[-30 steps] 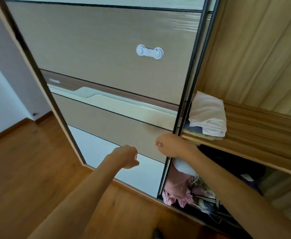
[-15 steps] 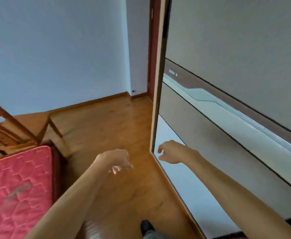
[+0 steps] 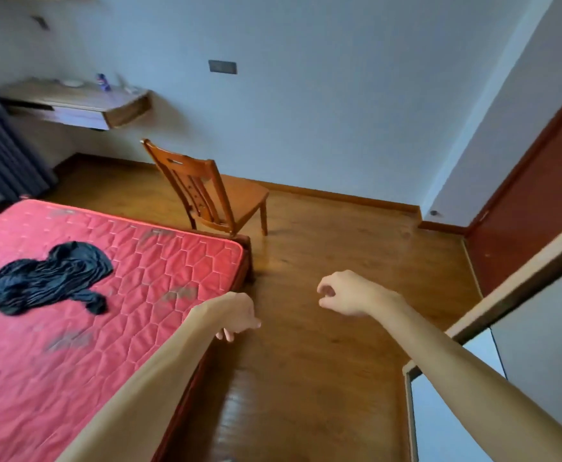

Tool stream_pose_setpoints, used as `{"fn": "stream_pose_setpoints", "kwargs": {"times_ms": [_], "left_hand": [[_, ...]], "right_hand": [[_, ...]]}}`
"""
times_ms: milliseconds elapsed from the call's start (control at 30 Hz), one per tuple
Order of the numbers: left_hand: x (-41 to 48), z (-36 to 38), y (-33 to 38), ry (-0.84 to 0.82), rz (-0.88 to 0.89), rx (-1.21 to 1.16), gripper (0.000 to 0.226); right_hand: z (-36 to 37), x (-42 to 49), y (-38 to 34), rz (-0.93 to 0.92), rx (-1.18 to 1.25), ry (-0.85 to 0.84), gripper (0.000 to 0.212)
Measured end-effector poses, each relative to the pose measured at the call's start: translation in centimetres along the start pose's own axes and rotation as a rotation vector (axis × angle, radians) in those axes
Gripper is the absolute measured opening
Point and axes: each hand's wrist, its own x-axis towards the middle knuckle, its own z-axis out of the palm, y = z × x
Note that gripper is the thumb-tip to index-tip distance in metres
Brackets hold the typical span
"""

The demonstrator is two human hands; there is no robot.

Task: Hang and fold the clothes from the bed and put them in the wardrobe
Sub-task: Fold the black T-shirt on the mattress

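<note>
Red quilted mattress point(image 3: 112, 328) filled left side, wardrobe point(image 3: 523, 328) edge at right. Wooden chair point(image 3: 206, 195) stood beyond bed corner. Crumpled black garment point(image 3: 42, 278) lay on mattress, well left of both hands. Left hand point(image 3: 236, 315) over bed edge, right hand point(image 3: 349, 295) above floor; both loosely curled, holding nothing.

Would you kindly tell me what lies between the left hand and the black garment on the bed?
Head view: only bare red mattress separates left hand from black garment.
</note>
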Motion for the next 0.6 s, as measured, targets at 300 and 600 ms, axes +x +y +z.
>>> {"fn": "stream_pose_setpoints", "kwargs": {"times_ms": [300,600], "left_hand": [[4.4,-7.2,-16.0,0.043,-0.155,-0.108,0.031],[7.2,-15.3,-33.5,0.210,-0.293,-0.253,0.041]], "right_hand": [[-0.2,17.1,-13.1,-0.156,-0.115,-0.110,0.038],[-0.6,32.0,-29.7,-0.297,-0.231,-0.195,0.041]]}}
